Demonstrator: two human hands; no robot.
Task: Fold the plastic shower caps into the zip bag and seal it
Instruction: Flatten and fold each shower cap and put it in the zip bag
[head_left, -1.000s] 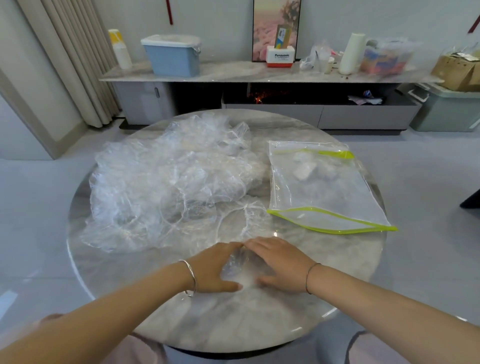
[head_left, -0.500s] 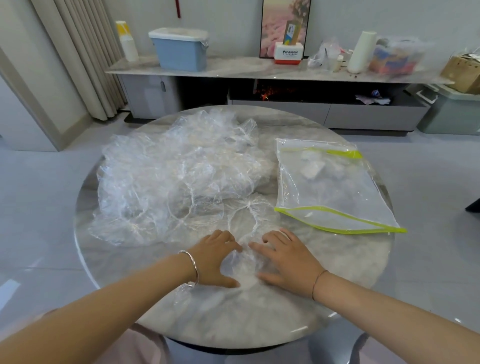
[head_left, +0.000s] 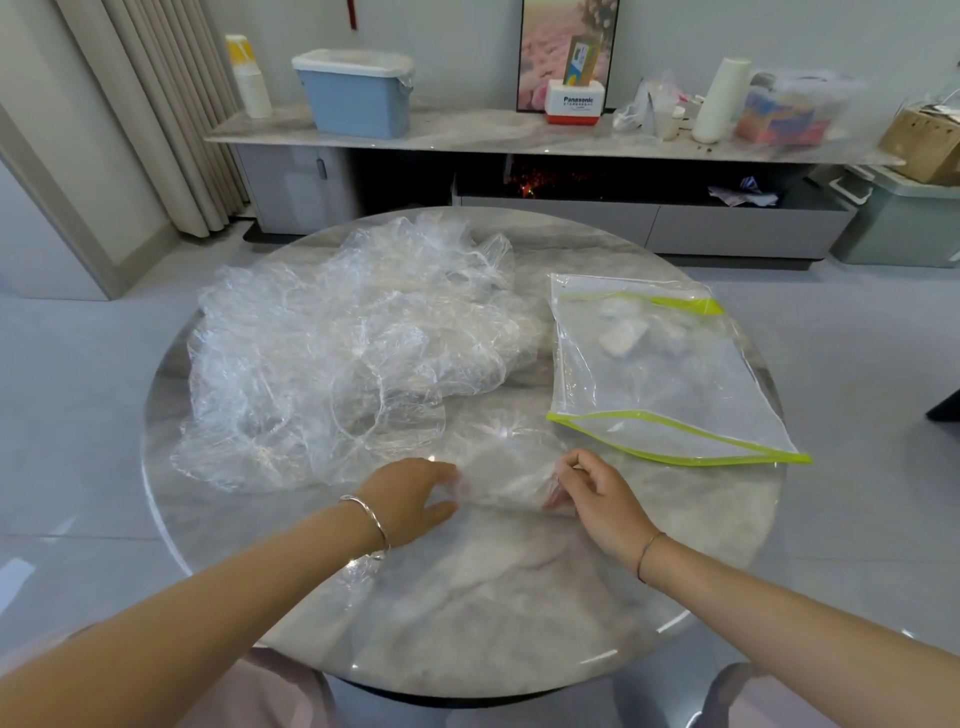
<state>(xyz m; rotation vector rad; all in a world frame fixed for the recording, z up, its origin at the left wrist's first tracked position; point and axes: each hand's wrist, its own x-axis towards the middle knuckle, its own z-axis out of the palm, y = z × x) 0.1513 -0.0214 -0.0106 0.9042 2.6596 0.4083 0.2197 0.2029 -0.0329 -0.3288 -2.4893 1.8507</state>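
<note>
Left hand (head_left: 410, 499) and right hand (head_left: 589, 493) pinch opposite ends of a folded shower cap (head_left: 501, 480); the slippery film could spring open before reaching the zip bag (head_left: 660, 374)

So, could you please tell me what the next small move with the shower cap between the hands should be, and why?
Probably bring the hands together to fold the clear plastic shower cap in half: the left hand and right hand grip its opposite ends, and the green-edged clear zip bag lies open-mouthed just beyond the right hand.
</note>
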